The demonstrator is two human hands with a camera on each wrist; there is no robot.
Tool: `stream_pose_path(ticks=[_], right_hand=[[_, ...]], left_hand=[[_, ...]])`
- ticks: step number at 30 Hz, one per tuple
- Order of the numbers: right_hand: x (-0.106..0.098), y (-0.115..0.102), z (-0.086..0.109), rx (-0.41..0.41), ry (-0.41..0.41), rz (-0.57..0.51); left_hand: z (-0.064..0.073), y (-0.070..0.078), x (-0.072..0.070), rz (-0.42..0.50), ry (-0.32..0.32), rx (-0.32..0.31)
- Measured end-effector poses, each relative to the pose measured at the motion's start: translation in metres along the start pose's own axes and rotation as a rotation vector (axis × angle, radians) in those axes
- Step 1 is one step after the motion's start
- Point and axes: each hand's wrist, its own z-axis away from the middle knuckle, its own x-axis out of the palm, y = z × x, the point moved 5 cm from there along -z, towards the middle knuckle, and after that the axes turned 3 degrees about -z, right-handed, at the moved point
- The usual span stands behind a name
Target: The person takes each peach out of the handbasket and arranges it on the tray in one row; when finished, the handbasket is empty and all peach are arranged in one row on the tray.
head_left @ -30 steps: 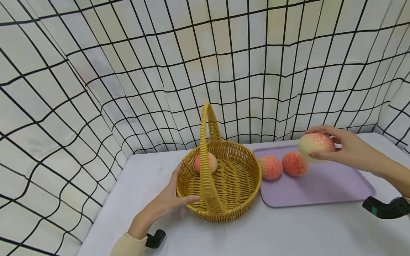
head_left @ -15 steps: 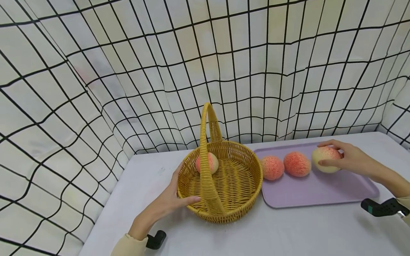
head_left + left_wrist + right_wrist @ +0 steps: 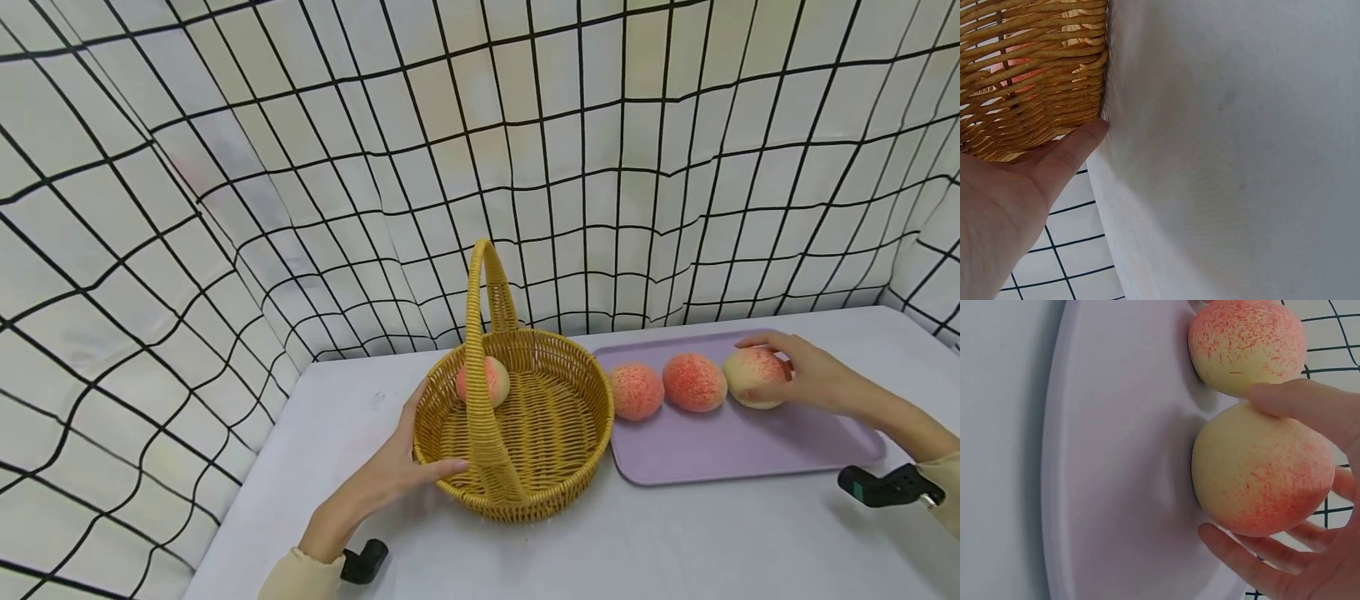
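Note:
My left hand [image 3: 401, 460] holds the side of a round yellow wicker basket [image 3: 555, 500], its thumb over the rim; the left wrist view shows a finger along the outer weave [image 3: 1035, 94]. Inside the basket lies a pink and cream peach [image 3: 498, 382], partly behind the tall handle [image 3: 487, 417]. On a light purple tray [image 3: 720, 450] to the right, several peaches stand in a row. My right hand [image 3: 813, 375] grips the rightmost peach [image 3: 1260, 469], thumb on one side and fingers on the other. The middle peach [image 3: 695, 383] sits right beside it.
The leftmost peach [image 3: 636, 392] on the tray is close to the basket's right rim. A white cloth [image 3: 675, 542] covers the table. Behind and to the left hangs a white backdrop [image 3: 420, 167] with black grid lines.
The right hand has lowered its peach from above onto the tray, then shifted slightly left, up against the middle peach. The left hand and the basket have stayed in place.

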Motion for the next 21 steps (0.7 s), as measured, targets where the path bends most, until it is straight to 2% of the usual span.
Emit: stream_pose_path(ticks=[4,7,12,21], right_hand=[[0.0008,-0.0042,0.0023,-0.102,0.042,0.034],[0.0018,-0.0059,0.0032,-0.143,0.078,0.057],[0.0045,-0.0063,0.0012,-0.155,0.104,0.055],[0.0077,-0.0077,-0.0033,-0.134,0.100,0.065]], left_hand=[[0.0008,0.0016,-0.0003,-0.013,0.000,0.008],[0.0006,0.0022,-0.0006,-0.012,0.000,0.015],[0.0000,0.0009,-0.0005,-0.009,-0.002,0.011],[-0.0015,-0.0014,-0.0001,-0.002,0.002,0.001]])
